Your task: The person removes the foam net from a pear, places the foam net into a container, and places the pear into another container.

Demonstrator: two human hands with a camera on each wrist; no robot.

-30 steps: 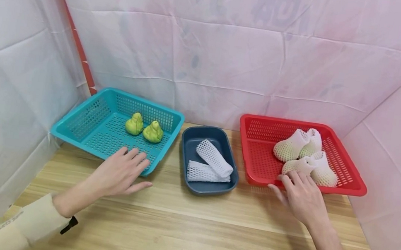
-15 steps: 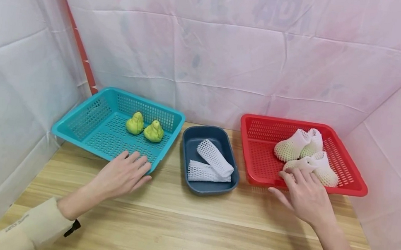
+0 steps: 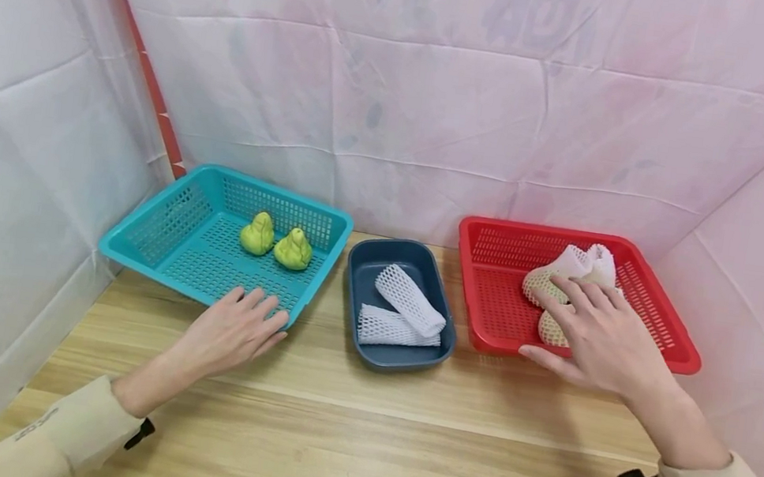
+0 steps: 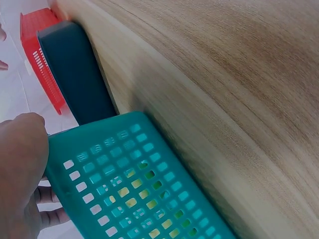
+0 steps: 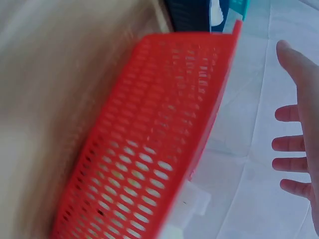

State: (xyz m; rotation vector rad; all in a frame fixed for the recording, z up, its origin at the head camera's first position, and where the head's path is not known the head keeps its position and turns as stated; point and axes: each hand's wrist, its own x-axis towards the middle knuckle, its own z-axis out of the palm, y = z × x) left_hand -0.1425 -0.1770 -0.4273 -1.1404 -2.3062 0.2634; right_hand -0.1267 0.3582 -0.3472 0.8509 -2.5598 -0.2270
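In the head view my left hand (image 3: 237,336) rests at the front rim of a teal basket (image 3: 169,280), its fingers reaching over the edge. Two lumpy, pear-shaped yellow-green fruits (image 3: 274,245) sit inside. The left wrist view has the thumb by the rim and fingertips (image 4: 55,216) beyond it. My right hand (image 3: 609,334) hovers over the front of a red basket (image 3: 494,340), fingers apart and holding nothing. Under and behind it lie several fruits in white foam net sleeves (image 3: 549,279), partly hidden. The right wrist view shows that hand (image 5: 306,119) apart from the rim.
Between the baskets stands a dark blue tray (image 3: 381,362) with two white foam net sleeves (image 3: 410,302) in it. All three stand on a wooden table (image 3: 357,442). White patterned cloth (image 3: 432,117) hangs behind and at both sides.
My right hand has risen from the red basket's front rim and moved back over the sleeved fruits, its fingers spreading. The left thumb has drawn in toward the fingers; the baskets stay put.
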